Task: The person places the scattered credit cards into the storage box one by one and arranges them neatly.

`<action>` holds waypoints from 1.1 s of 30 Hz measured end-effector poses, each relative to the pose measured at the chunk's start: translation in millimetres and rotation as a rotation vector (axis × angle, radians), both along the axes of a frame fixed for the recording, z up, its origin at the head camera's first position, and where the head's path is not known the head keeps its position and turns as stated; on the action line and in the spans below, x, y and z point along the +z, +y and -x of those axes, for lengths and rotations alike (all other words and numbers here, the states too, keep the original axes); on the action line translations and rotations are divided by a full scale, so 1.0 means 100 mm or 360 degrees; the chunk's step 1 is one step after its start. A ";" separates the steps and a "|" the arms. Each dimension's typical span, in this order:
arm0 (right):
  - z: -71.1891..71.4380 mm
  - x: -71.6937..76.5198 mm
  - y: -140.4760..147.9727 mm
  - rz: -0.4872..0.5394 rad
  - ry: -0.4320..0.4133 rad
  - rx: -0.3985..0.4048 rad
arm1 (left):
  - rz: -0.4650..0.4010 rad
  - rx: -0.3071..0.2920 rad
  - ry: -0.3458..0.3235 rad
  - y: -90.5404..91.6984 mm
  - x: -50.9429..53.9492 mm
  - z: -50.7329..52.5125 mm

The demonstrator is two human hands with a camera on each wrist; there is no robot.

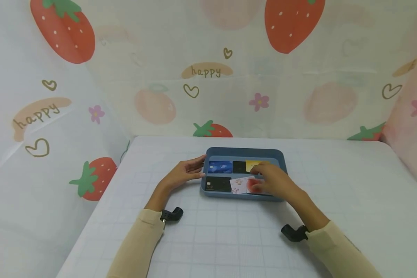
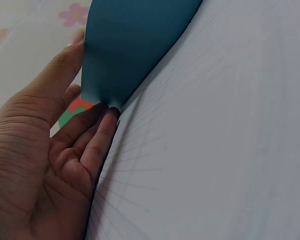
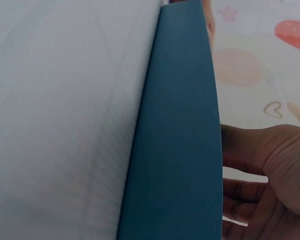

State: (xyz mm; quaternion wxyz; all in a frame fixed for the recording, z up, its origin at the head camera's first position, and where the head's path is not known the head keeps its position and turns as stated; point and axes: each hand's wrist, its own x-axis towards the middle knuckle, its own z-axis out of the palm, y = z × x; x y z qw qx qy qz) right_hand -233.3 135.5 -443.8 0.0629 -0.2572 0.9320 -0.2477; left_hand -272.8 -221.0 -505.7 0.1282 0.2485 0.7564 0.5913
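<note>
A blue tray [image 1: 242, 196] stands on the table with several cards lying in it. Its back row holds a blue VIP card [image 1: 220, 167], a black card [image 1: 239, 167] and a yellow card [image 1: 251, 165]. In front are a black VIP card [image 1: 218, 184], a pale flowered card [image 1: 238, 185] and a white card with a red patch [image 1: 251, 186]. My left hand [image 1: 184, 172] touches the tray's left end with its fingertips. My right hand [image 1: 272, 179] reaches over the tray's right part, thumb and fingers apart above the cards. In the right wrist view the tray wall hides those fingertips.
The tray rests on a white table [image 1: 215, 239] with a faint grid. Behind it hangs a strawberry-printed cloth [image 1: 278, 85], which also runs along the left side. Each forearm carries a black wrist mount [image 1: 295, 233] at the sleeve's end.
</note>
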 end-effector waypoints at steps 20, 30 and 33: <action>0.06 -0.07 -0.34 -0.0278 0.0154 0.0229 | 0.0020 0.0001 -0.0004 0.04 0.01 0.02; 0.06 -0.10 -0.36 -0.0282 0.0202 0.0234 | 0.0018 0.0023 -0.0014 0.02 0.00 0.02; 0.06 -0.11 -0.36 -0.0287 0.0202 0.0222 | 0.0004 0.0019 -0.0014 0.01 -0.01 0.02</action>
